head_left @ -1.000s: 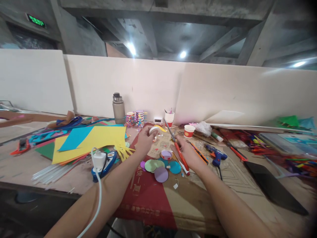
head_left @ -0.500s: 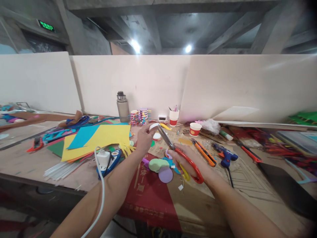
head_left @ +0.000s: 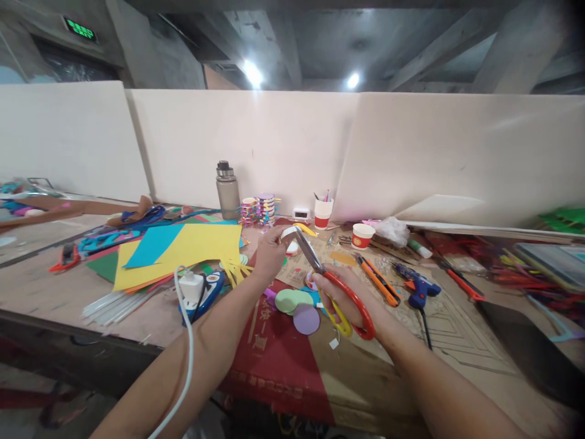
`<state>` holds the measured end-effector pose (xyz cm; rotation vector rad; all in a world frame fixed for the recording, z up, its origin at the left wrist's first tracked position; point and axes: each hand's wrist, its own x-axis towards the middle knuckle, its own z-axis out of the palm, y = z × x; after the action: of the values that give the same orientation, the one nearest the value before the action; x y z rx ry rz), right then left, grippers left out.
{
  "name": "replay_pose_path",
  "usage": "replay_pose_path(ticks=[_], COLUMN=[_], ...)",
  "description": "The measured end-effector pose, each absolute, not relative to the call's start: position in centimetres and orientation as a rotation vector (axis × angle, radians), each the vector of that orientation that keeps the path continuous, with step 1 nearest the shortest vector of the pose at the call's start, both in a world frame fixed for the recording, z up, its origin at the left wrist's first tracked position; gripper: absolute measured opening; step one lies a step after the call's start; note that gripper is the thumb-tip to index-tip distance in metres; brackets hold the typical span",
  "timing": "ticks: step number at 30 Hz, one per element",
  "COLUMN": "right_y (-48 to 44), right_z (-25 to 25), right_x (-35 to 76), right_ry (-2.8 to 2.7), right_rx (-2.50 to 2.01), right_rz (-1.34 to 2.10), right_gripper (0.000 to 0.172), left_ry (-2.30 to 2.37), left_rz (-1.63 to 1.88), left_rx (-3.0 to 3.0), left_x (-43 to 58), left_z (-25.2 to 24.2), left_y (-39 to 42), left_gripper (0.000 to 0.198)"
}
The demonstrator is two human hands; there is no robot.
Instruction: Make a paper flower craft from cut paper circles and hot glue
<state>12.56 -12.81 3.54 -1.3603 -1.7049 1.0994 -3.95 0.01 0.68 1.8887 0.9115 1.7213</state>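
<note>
My left hand (head_left: 269, 255) is closed on a small white roll of tape (head_left: 289, 232), held above the table. My right hand (head_left: 348, 300) grips red-and-yellow scissors (head_left: 337, 286) by the handles. Their blades point up and left, and the tips meet the white roll. Below the hands lie several paper circles (head_left: 298, 308) in green, purple and blue on a red and brown cardboard sheet (head_left: 274, 360).
Yellow and blue paper sheets (head_left: 183, 250) lie at the left, with a white plug and cable (head_left: 189, 286) beside them. Behind stand a grey bottle (head_left: 227, 190) and red-and-white cups (head_left: 363, 236). Orange utility knives (head_left: 377, 280) and a blue glue gun (head_left: 418, 286) lie at the right.
My right hand has lifted the scissors off the table and brought the blades up to the white roll in my left hand. The view has shifted slightly.
</note>
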Motion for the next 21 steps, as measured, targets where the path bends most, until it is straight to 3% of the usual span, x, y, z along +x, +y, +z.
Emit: replay_pose_path(ticks=[21], right_y=[-12.33], right_z=[3.14], right_x=[13.09], right_ry=[-1.747], right_rx=[-1.353], right_rz=[1.050], right_gripper=[0.036], left_ry=[1.073], left_rz=[1.717], left_rx=[2.152], left_x=[-4.28], left_z=[0.18], left_y=[0.47], left_gripper=[0.015])
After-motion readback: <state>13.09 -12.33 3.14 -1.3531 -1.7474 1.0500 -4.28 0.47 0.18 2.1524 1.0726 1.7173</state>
